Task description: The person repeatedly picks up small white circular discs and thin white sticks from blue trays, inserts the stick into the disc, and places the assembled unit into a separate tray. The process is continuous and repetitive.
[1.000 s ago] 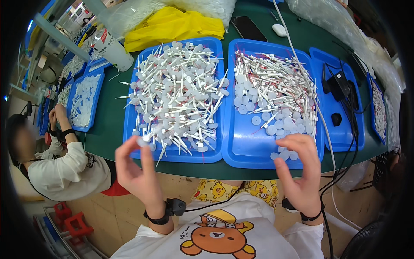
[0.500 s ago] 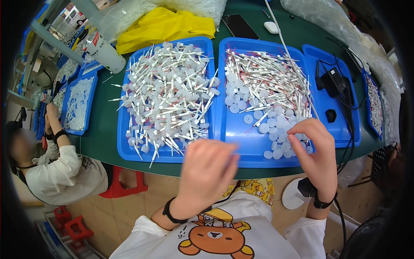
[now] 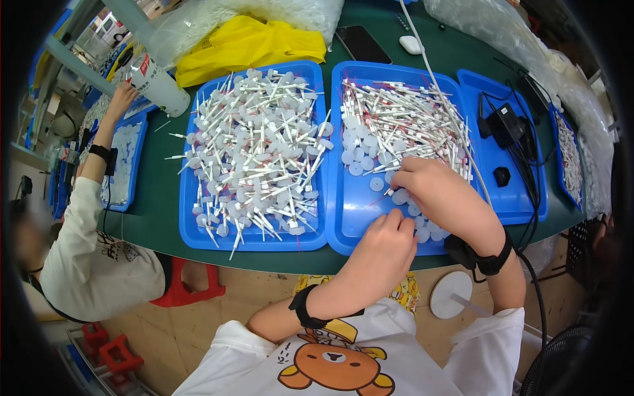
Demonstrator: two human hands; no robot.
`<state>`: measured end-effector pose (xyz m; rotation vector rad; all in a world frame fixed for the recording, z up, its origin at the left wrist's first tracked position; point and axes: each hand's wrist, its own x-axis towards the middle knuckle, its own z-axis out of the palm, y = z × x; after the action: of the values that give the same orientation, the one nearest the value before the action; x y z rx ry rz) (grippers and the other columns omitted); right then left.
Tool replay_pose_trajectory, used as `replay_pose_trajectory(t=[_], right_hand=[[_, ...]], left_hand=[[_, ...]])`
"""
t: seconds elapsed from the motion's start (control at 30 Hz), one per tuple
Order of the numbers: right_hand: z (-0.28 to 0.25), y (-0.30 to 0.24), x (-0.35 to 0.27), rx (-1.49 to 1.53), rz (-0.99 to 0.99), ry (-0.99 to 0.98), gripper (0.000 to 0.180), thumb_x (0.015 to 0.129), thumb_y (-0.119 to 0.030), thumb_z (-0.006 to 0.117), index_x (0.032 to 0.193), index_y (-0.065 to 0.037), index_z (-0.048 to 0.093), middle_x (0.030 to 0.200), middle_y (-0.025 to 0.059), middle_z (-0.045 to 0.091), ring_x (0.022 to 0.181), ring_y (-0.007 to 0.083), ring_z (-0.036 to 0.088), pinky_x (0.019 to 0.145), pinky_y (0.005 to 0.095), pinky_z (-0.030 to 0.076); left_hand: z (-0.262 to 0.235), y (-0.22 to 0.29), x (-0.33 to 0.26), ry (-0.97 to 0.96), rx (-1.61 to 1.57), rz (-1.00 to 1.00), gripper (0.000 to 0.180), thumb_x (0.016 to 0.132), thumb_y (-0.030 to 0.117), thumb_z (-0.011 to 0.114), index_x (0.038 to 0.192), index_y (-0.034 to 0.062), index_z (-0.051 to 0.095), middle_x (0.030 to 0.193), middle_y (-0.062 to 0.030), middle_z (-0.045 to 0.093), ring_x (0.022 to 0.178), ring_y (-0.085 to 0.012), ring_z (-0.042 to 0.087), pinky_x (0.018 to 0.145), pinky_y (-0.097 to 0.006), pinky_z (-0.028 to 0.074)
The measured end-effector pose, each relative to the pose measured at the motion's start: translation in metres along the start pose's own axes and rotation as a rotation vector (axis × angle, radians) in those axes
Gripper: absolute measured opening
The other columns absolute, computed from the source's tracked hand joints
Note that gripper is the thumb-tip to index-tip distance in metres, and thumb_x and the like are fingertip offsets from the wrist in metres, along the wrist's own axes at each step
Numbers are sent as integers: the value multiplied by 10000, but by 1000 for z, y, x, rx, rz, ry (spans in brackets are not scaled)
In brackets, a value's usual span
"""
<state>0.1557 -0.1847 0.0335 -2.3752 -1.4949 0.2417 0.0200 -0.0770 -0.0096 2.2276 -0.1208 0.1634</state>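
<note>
The green table carries a row of blue trays. The left tray is heaped with assembled white sticks. The middle tray, at one o'clock from the person's chest, holds loose sticks at its twelve o'clock end and round white caps at its six o'clock end.

Both hands work among those caps. The right hand lies curled over them, fingertips down; whether it pinches one I cannot tell. The left hand, at seven o'clock from it and touching it, is closed loosely, its contents hidden.

To my eye, doing this well means lifting one cap cleanly without scattering its neighbours.
</note>
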Motion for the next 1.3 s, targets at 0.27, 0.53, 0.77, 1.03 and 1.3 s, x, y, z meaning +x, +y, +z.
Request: replay_pose_trajectory(t=[0.27,0.53,0.77,1.03,1.3], right_hand=[[7,-1,4,-148,-46,17,151,726,4,626,874,18,654,900,160,592,857,343,635,768,424,522],[6,-2,3,-157,-34,-5,153,720,16,628,872,35,629,938,167,577,902,331,634,778,415,537],[-18,-25,-9,-292,-100,187,206,721,-40,636,916,-6,578,885,117,571,912,290,598,792,365,493],[-33,-68,-60,-101,-76,378,392,676,-78,666,1058,7,657,865,57,626,799,230,593,699,353,456],[-22,-79,-74,-57,-77,400,406,649,-95,688,1052,-56,723,874,22,636,788,202,588,658,326,445]], left_hand=[[-15,-8,-4,-73,-176,-28,156,894,47,671,1025,-37,667,961,-165,568,815,-344,620,749,-413,510],[-24,-11,-4,-139,-226,17,196,885,32,683,1055,-15,598,1006,-144,582,852,-308,639,771,-382,526],[-52,-2,-10,-126,-438,-87,276,877,5,704,1144,14,637,1028,-79,593,894,-168,634,796,-298,525],[-68,-13,-40,64,-1122,-209,307,917,-76,639,1207,-32,546,1185,-119,594,1081,-164,612,951,-303,512],[-72,-17,-41,-23,-1270,-168,313,949,-63,596,1243,-28,494,1337,-187,569,1201,-193,589,1013,-322,493]])
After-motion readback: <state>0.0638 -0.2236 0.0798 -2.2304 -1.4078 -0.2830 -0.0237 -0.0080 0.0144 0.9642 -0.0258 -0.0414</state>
